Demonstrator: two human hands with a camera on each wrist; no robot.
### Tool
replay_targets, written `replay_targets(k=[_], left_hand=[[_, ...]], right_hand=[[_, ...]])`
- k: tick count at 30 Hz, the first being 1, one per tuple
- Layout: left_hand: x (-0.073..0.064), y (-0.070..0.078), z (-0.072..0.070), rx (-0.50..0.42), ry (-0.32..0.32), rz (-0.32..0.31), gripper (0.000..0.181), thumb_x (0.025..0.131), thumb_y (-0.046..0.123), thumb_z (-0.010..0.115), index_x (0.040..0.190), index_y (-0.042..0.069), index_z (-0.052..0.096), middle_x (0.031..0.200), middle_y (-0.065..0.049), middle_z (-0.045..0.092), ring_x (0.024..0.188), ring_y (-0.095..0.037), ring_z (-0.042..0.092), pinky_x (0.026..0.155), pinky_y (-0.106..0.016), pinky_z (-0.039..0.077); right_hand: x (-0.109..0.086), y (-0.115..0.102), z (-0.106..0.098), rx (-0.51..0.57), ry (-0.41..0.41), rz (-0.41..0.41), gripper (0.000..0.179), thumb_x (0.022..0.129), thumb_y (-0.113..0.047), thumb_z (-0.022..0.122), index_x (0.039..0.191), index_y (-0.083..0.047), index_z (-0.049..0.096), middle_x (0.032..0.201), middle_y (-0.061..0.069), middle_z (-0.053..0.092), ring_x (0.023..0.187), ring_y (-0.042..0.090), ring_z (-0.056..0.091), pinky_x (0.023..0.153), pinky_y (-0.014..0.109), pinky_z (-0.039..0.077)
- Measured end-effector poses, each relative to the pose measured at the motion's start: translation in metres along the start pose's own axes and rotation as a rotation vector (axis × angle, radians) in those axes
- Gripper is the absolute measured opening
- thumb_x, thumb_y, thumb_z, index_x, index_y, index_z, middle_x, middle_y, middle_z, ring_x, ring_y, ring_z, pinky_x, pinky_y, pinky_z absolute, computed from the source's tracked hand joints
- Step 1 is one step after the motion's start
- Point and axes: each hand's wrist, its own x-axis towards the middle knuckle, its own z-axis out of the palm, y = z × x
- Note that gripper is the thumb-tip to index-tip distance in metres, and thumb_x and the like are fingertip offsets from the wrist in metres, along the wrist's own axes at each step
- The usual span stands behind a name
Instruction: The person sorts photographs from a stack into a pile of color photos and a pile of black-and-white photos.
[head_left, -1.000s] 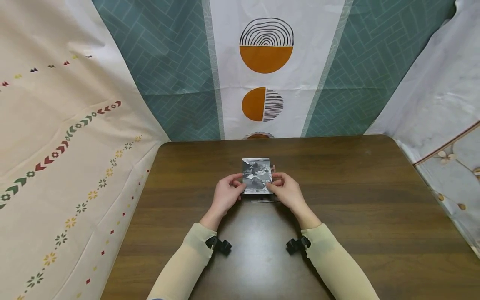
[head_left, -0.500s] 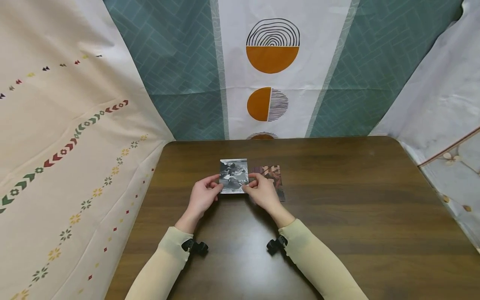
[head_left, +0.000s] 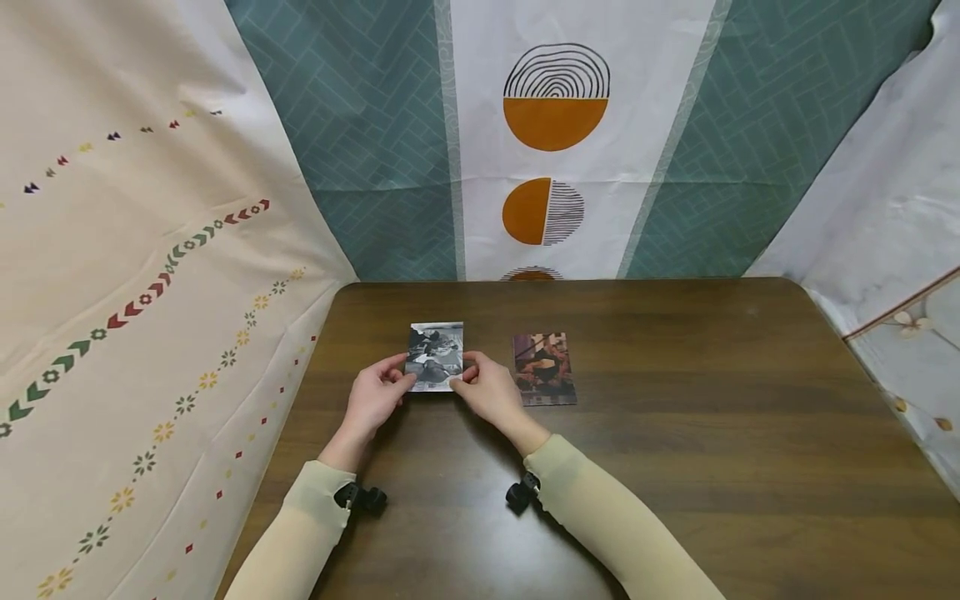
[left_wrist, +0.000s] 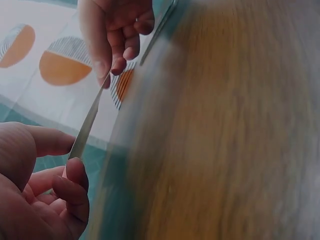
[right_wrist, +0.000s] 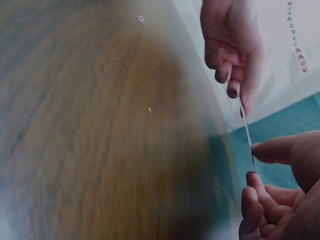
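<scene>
A black-and-white picture card (head_left: 435, 357) is held upright-facing above the left part of the table, one side edge in each hand. My left hand (head_left: 372, 396) pinches its left edge between thumb and fingers. At the right edge, my right hand (head_left: 492, 392) pinches it the same way. Both wrist views show the card edge-on, as a thin strip (left_wrist: 87, 122) stretched between the two hands. A second picture card (head_left: 545, 371), dark with reddish-brown tones, lies on the table to the right of my right hand, apart from it.
The brown wooden table (head_left: 712, 417) has rounded far corners. Behind it hangs a teal and white cloth (head_left: 397, 167) with orange half circles. Patterned pale cloths hang at the left (head_left: 135, 350) and right (head_left: 862, 208). Each wrist carries a small black camera.
Both hands have carried the black-and-white card leftward. The reddish-brown card, mostly covered one second ago, is now in full view on the table. The head view has shifted slightly.
</scene>
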Motion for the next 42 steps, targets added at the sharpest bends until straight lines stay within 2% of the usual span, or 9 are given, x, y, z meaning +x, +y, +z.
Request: replay_targets(k=[9, 19, 23, 28, 42], left_hand=[[0.004, -0.011, -0.005, 0.14, 0.01, -0.024, 0.055, 0.093, 0.016, 0.082, 0.142, -0.002, 0.065, 0.099, -0.011, 0.062, 0.08, -0.018, 0.057, 0.068, -0.026, 0.045], [0.005, -0.012, -0.006, 0.268, -0.008, -0.039, 0.056, 0.09, 0.016, 0.082, 0.14, -0.005, 0.066, 0.105, -0.015, 0.063, 0.098, -0.031, 0.059, 0.084, -0.039, 0.046], [0.005, -0.011, -0.007, 0.31, -0.032, -0.033, 0.057, 0.09, 0.016, 0.082, 0.14, -0.006, 0.065, 0.102, -0.013, 0.064, 0.097, -0.03, 0.057, 0.086, -0.04, 0.045], [0.006, -0.009, -0.01, 0.336, -0.069, -0.033, 0.06, 0.091, 0.017, 0.082, 0.143, -0.006, 0.064, 0.097, -0.01, 0.064, 0.091, -0.028, 0.056, 0.081, -0.039, 0.044], [0.008, -0.01, -0.014, 0.378, -0.106, -0.032, 0.071, 0.088, 0.016, 0.085, 0.149, -0.006, 0.058, 0.087, -0.005, 0.06, 0.079, -0.023, 0.053, 0.074, -0.035, 0.041]], right_hand=[[0.006, -0.001, 0.02, -0.055, -0.011, -0.027, 0.055, 0.093, -0.031, 0.08, 0.142, -0.009, 0.067, 0.102, -0.004, 0.073, 0.091, 0.013, 0.068, 0.083, 0.037, 0.055], [0.007, 0.002, 0.026, -0.214, 0.003, -0.068, 0.053, 0.09, -0.033, 0.081, 0.137, -0.012, 0.072, 0.099, -0.006, 0.068, 0.097, 0.019, 0.067, 0.082, 0.038, 0.055], [0.005, 0.001, 0.026, -0.271, 0.007, -0.075, 0.054, 0.09, -0.033, 0.08, 0.139, -0.013, 0.07, 0.098, -0.007, 0.065, 0.099, 0.021, 0.065, 0.079, 0.038, 0.054], [0.003, 0.0, 0.025, -0.314, -0.011, -0.095, 0.059, 0.09, -0.033, 0.081, 0.143, -0.011, 0.067, 0.097, -0.005, 0.062, 0.1, 0.024, 0.06, 0.078, 0.039, 0.052], [-0.002, 0.001, 0.026, -0.363, -0.052, -0.15, 0.058, 0.092, -0.036, 0.081, 0.145, -0.015, 0.069, 0.101, -0.003, 0.063, 0.1, 0.025, 0.058, 0.081, 0.038, 0.051]])
